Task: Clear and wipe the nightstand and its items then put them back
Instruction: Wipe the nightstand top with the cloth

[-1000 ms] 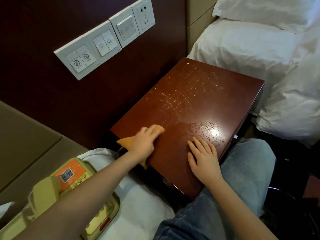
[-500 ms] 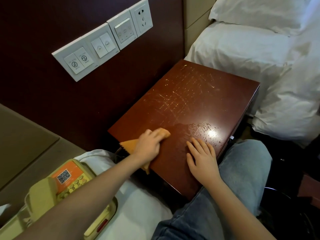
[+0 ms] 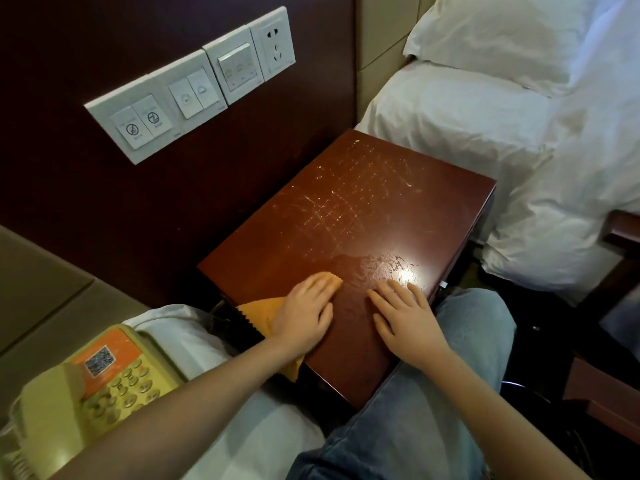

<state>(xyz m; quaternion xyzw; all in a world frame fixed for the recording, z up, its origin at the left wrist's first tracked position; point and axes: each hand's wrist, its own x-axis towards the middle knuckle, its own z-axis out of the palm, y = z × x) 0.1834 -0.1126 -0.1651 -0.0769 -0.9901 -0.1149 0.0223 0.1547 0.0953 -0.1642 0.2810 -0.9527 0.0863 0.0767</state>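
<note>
The dark red nightstand [image 3: 346, 209] has a scratched glossy top with nothing standing on it. My left hand [image 3: 306, 311] lies flat on an orange cloth [image 3: 261, 313] and presses it onto the near left part of the top; the cloth's tail hangs over the left edge. My right hand [image 3: 403, 315] rests flat, fingers straight, on the near right part of the top, beside a damp streaky patch. A yellow desk telephone [image 3: 93, 386] with an orange label lies on the white bedding at the lower left.
A white bed [image 3: 519, 150] with a pillow [image 3: 512, 36] stands right of the nightstand. A panel of switches and a socket [image 3: 194, 84] is on the dark wall behind. My jeans-clad leg [image 3: 433, 410] is against the nightstand's front. Dark furniture stands at the right edge.
My left hand has slid the cloth to the right across the near part of the top, closer to my right hand. The right hand has stayed in place.
</note>
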